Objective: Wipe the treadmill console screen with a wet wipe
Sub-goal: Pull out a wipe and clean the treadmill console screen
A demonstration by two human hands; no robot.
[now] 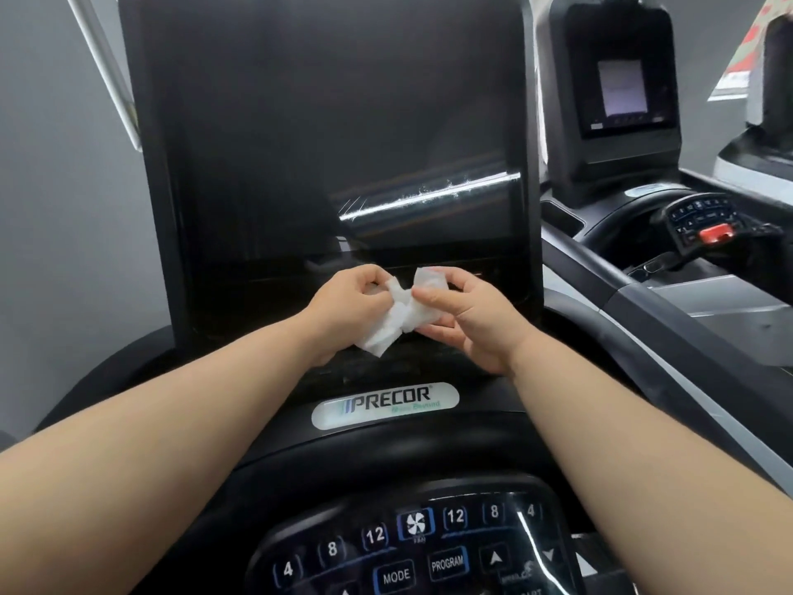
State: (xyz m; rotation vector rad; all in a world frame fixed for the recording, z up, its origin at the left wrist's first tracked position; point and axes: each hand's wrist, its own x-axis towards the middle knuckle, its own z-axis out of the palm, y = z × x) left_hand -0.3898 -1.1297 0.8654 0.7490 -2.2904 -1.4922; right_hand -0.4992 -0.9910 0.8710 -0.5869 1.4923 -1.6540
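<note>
Behind hands [412, 311], wipe [401, 313] part-hidden

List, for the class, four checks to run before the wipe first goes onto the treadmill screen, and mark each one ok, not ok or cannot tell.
1. Wet wipe in hand: ok, the left hand and right hand both pinch it.
2. Wipe spread flat: not ok, it is crumpled between the hands.
3. Screen unobstructed: ok, nothing lies over it.
4. Screen dark: ok.
5. Wipe damp enough: cannot tell.
</note>
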